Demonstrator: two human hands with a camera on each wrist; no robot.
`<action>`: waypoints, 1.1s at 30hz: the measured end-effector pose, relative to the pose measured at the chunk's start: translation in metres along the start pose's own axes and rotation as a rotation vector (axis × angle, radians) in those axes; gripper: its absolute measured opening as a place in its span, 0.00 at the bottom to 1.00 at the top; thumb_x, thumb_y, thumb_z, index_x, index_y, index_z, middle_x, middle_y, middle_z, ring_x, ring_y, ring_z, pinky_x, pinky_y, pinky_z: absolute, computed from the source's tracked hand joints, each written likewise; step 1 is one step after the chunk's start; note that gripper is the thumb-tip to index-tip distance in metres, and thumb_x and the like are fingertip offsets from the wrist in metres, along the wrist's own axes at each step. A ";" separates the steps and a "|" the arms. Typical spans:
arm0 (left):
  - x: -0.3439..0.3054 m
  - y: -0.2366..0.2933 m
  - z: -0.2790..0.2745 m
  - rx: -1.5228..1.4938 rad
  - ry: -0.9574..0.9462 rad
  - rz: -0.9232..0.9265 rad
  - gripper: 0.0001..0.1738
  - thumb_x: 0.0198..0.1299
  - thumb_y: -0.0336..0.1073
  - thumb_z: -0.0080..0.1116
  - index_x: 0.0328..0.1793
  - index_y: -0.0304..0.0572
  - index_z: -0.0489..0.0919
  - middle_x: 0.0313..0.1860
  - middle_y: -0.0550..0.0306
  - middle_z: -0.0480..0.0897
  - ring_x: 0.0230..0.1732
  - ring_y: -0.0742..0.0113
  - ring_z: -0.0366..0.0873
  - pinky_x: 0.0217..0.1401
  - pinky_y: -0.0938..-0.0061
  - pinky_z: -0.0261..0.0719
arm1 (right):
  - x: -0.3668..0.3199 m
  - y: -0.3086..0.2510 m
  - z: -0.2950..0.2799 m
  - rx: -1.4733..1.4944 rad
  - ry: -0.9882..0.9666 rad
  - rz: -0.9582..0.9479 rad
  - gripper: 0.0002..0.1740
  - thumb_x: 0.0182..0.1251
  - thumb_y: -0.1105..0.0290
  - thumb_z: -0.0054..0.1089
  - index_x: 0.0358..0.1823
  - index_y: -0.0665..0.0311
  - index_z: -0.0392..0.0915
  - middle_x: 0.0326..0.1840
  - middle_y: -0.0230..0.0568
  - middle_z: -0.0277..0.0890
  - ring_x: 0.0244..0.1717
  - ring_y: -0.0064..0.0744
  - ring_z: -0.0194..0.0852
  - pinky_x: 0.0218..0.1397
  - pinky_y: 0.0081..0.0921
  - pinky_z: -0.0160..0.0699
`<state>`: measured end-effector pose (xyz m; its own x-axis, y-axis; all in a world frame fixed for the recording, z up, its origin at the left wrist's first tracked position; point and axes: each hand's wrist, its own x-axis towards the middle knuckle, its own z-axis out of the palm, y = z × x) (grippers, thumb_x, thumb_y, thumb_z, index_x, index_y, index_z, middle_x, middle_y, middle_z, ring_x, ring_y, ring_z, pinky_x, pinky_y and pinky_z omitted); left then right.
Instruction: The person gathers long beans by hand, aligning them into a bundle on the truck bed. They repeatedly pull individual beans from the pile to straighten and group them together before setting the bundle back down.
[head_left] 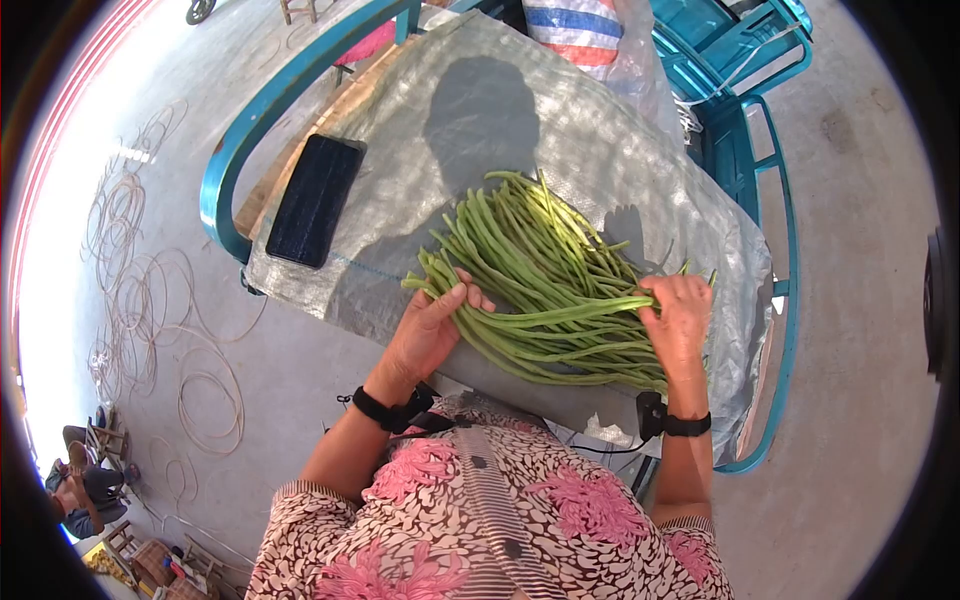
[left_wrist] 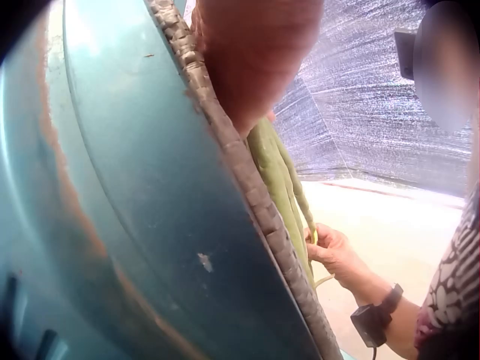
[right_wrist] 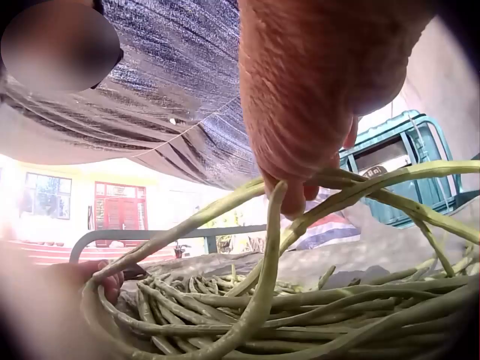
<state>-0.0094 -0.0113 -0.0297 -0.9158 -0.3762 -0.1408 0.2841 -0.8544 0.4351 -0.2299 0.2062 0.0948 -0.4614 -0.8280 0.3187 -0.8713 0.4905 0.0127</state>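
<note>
Beans (head_left: 545, 290) lie on the sack (head_left: 590, 130), near its front edge. My left hand (head_left: 432, 330) clasps their ends; my right hand (head_left: 680, 315) pinches a few strands. Gathering, I judge; evening the ends needs a steady hold.

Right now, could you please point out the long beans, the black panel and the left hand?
long beans (head_left: 560, 290), head view, middle of the bundle.
black panel (head_left: 314, 200), head view, its centre.
left hand (head_left: 430, 335), head view, back of the hand.
</note>
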 end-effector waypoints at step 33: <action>0.006 0.002 0.003 0.063 0.008 -0.020 0.10 0.74 0.35 0.51 0.57 0.43 0.73 0.42 0.60 0.79 0.50 0.63 0.78 0.65 0.60 0.76 | -0.161 0.030 0.018 -0.159 -0.146 0.613 0.14 0.63 0.76 0.57 0.50 0.56 0.80 0.49 0.34 0.80 0.55 0.44 0.73 0.63 0.44 0.69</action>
<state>-0.0150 -0.0138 -0.0271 -0.9188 -0.3623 -0.1567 0.2470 -0.8375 0.4875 -0.1845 0.3496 0.0272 -0.8948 -0.4081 0.1811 -0.4127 0.9108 0.0135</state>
